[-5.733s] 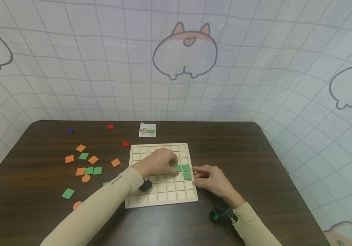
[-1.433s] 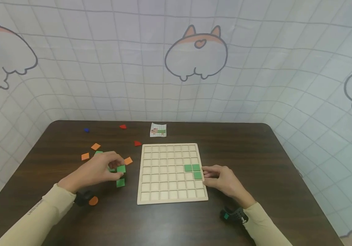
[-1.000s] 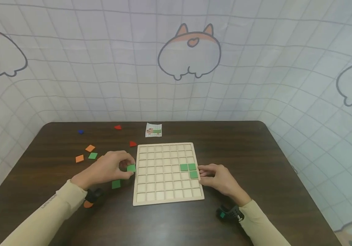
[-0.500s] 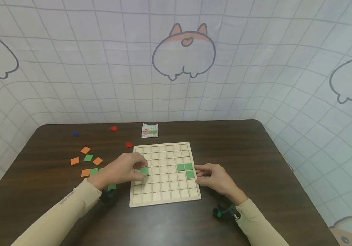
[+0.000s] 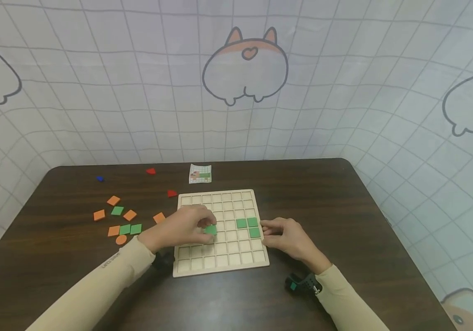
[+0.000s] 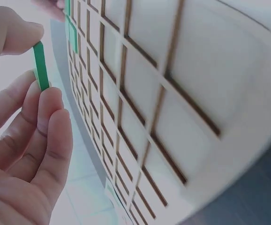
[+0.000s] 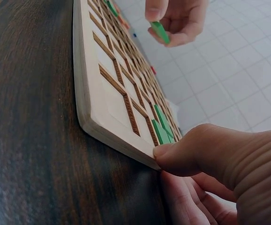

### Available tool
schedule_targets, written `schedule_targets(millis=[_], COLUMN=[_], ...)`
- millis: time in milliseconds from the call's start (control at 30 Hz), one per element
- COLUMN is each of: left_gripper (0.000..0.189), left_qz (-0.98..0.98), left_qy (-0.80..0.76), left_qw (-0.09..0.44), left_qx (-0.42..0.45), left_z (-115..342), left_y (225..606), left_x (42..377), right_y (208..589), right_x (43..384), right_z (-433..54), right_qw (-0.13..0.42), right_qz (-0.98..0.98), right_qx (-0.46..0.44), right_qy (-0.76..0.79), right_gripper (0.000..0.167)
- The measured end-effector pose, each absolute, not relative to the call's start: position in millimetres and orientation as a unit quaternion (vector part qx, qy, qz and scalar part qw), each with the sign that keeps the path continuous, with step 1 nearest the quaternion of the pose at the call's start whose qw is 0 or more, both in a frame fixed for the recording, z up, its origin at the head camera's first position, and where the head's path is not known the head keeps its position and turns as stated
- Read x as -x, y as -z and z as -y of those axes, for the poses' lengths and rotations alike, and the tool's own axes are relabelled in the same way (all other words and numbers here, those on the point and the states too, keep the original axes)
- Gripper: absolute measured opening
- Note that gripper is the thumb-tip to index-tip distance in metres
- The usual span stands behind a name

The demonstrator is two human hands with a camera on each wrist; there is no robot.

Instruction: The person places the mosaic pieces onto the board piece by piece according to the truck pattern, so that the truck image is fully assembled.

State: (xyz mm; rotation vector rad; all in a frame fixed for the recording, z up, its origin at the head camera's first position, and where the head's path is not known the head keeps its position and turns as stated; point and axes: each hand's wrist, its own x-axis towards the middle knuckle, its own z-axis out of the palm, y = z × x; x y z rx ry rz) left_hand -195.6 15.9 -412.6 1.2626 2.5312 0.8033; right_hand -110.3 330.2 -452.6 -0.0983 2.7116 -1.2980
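Observation:
My left hand (image 5: 182, 225) is above the left half of a pale wooden grid board (image 5: 233, 260). Between thumb and fingertips it pinches a green square tile (image 5: 211, 229); in the left wrist view that tile (image 6: 41, 65) is seen nearly edge-on, apart from the board. My right hand (image 5: 289, 238) holds the board's right edge, its thumb (image 7: 170, 158) on the rim and its other fingers lower at the side. Three green tiles (image 5: 252, 222) sit in cells near that edge, two side by side and one in front.
Left of the board lie loose orange squares (image 5: 113, 201), green squares (image 5: 136, 228) and an orange disc (image 5: 121, 240). Farther back are red pieces (image 5: 172, 193), a blue piece (image 5: 100, 179) and a small printed pattern card (image 5: 200, 174). A white grid-patterned curtain (image 5: 236, 124) stands behind the dark table.
My left hand left the board for the loose pieces, took a green tile there, and carried it rightward over the board. The right hand has stayed at the board's edge.

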Motion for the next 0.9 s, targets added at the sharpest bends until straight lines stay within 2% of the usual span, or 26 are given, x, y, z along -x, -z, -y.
schedule_targets(millis=[333,900], left_gripper=[0.018,0.025], left_qz=[-0.845,-0.846], left_qy=[-0.272,-0.272], left_qw=[0.099,0.1], left_qx=[-0.45,-0.448], left_z=[-45.0,-81.6], left_y=[415.9,429.2], left_x=[193.6,195.4], right_y=[450.6,448.0], right_x=[109.5,109.1], right_z=[-329.8,-331.5], right_qw=[0.07,0.073], right_qz=[-0.898,-0.893], right_qx=[0.033,0.037], right_qy=[0.433,0.443], right_gripper=[0.053,0.053])
